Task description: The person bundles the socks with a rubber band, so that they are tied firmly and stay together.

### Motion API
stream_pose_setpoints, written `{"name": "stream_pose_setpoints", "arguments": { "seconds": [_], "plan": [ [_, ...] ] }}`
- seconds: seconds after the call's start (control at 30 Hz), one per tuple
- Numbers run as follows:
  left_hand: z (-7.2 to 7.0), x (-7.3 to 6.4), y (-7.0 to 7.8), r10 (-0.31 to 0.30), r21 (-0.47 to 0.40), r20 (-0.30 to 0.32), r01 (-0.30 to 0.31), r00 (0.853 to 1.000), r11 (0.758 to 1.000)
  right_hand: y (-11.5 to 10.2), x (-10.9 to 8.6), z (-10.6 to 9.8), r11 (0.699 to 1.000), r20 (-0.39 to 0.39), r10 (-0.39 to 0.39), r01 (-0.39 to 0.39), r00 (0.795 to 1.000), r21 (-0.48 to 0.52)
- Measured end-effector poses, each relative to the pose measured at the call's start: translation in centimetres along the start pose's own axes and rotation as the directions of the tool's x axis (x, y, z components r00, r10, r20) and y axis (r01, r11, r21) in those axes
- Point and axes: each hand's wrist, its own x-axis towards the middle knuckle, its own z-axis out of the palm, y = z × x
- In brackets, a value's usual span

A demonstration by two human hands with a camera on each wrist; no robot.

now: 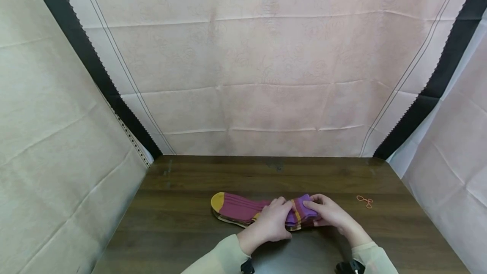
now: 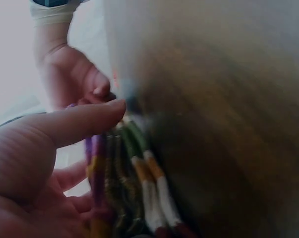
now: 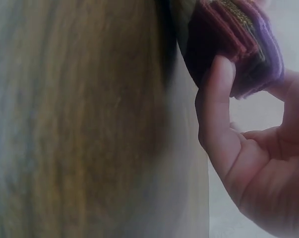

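A stack of socks (image 1: 241,208) lies across the wooden table, its top sock purple-red with a yellow toe at the left. My left hand (image 1: 271,220) grips the stack around its middle; in the left wrist view the thumb (image 2: 85,121) lies along one side and the fingers along the other. At the cuff end, my right hand (image 1: 329,212) pinches the layered edges. The right wrist view shows the folded cuffs (image 3: 238,47) in maroon, dark green and purple between thumb and fingers. Green, orange and white bands (image 2: 144,168) mark other socks in the stack.
A twisted orange rubber band (image 1: 365,201) lies on the table (image 1: 190,172) to the right of the hands. Pale fabric walls (image 1: 266,75) with black edging (image 1: 95,67) rise behind and on both sides.
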Motion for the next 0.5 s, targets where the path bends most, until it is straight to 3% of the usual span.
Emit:
{"name": "stream_pose_setpoints", "arguments": {
  "seconds": [0.5],
  "plan": [
    [1.9, 0.8, 0.2, -0.042, 0.167, -0.086, 0.056, 0.995, 0.984, -0.7, -0.3, 0.0, 0.997, 0.023, 0.030, -0.032, 0.999, 0.067]
  ]
}}
